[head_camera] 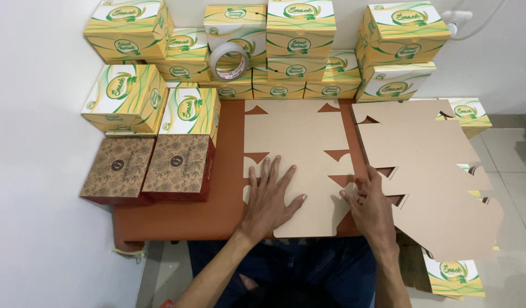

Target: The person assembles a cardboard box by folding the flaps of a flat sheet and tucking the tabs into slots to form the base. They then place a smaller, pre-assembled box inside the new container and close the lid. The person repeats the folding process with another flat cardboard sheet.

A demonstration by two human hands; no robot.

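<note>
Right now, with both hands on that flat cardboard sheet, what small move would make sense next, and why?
Probably fold up the right flap: the left hand lies flat, pinning the cardboard sheet, while the right hand has its fingers at the sheet's notched right edge.

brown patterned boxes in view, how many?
2. Both sit side by side at the table's left edge, in front of the yellow boxes: the left brown box and the right brown box. More may be hidden behind the stacks.

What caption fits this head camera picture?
Left hand flat on a flat cardboard blank, right hand at its edge.
</note>
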